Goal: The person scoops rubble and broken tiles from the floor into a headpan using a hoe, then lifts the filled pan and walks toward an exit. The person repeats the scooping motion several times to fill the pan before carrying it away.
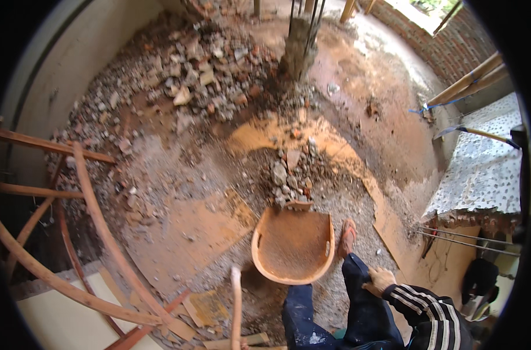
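My right hand [382,279] rests on my right knee, its fingers bent over the dark blue trouser cloth and no tool showing in it. At the lower edge, a small part of my left hand [243,346] shows closed round a smooth wooden handle [237,303]. That handle rises to a pale rounded end; its other end is out of view. In front of my legs lies a dusty orange scoop-shaped tub [293,279] with slots in its sides. Its open side faces a small heap of broken concrete and brick [289,178]. A reddish-brown flat piece [298,205] lies at that opening.
A large rubble pile [201,70] spreads along the left wall, near a concrete column stub [300,49] with bare rods. Wooden bars [96,216] cross at left. Dusty boards [184,239] lie on the floor. A pickaxe-like tool [481,133] rests on a speckled sheet [478,169] at right.
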The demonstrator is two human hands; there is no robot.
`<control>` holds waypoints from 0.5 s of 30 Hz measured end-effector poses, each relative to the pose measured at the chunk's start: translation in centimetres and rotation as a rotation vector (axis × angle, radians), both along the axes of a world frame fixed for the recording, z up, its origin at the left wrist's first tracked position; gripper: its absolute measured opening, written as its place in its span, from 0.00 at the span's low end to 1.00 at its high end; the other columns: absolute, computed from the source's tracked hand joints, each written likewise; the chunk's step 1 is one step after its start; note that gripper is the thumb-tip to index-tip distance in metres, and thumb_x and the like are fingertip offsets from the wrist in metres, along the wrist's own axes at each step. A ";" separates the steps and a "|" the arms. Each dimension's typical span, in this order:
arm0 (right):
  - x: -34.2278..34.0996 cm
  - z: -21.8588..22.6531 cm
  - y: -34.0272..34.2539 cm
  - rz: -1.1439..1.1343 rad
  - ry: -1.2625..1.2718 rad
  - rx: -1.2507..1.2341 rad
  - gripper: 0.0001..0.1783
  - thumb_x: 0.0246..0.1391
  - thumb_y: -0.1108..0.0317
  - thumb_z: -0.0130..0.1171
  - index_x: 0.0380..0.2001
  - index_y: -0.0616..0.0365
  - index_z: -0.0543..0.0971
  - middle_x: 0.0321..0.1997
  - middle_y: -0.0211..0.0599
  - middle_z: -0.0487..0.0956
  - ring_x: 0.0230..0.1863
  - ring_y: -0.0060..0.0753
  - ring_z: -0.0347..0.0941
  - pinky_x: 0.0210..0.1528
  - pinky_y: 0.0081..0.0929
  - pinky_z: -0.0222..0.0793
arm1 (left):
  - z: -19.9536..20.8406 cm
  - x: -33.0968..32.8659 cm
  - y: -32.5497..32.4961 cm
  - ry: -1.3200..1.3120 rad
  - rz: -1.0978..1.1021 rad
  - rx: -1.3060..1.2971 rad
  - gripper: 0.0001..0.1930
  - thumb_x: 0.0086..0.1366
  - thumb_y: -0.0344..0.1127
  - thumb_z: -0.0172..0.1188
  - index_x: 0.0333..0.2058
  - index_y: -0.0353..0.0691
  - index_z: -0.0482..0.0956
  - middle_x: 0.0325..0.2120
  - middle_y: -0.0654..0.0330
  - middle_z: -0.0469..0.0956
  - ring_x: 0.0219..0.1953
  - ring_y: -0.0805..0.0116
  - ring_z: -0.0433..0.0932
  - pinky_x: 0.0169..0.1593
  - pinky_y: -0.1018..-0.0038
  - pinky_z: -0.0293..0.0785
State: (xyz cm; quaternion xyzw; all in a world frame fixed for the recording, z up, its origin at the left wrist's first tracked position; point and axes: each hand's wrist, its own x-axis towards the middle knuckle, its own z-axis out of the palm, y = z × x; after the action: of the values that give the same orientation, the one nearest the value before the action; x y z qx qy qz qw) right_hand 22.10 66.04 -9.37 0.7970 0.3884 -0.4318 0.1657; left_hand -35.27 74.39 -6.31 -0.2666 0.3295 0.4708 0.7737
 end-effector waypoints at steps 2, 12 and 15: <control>-0.8 3.4 -1.6 -0.199 0.096 -0.217 0.34 0.56 0.39 0.60 0.54 0.56 0.77 0.54 0.53 0.79 0.58 0.54 0.75 0.60 0.43 0.70 | -2.5 0.9 4.8 -0.425 0.343 -0.681 0.26 0.72 0.44 0.53 0.60 0.30 0.70 0.46 0.47 0.80 0.37 0.61 0.81 0.42 0.64 0.83; -6.1 9.0 -2.3 -0.773 0.196 0.230 0.31 0.52 0.41 0.64 0.40 0.62 0.83 0.39 0.57 0.84 0.45 0.51 0.82 0.49 0.41 0.75 | 6.3 5.8 16.9 0.089 -0.599 -0.341 0.16 0.69 0.42 0.55 0.35 0.31 0.68 0.24 0.62 0.70 0.22 0.71 0.75 0.28 0.75 0.80; -6.3 9.5 -0.4 -0.757 0.244 0.287 0.29 0.54 0.43 0.62 0.40 0.61 0.83 0.33 0.52 0.84 0.35 0.44 0.83 0.40 0.39 0.77 | 11.3 10.1 15.5 0.265 -0.876 -0.151 0.13 0.67 0.39 0.59 0.37 0.34 0.72 0.27 0.58 0.74 0.24 0.67 0.76 0.27 0.72 0.78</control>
State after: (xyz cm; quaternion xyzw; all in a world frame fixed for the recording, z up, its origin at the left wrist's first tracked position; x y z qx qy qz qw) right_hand 15.78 65.67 0.16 0.8415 0.1410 -0.4949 -0.1644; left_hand -25.12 89.86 5.03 -0.0954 0.5404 0.1041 0.8295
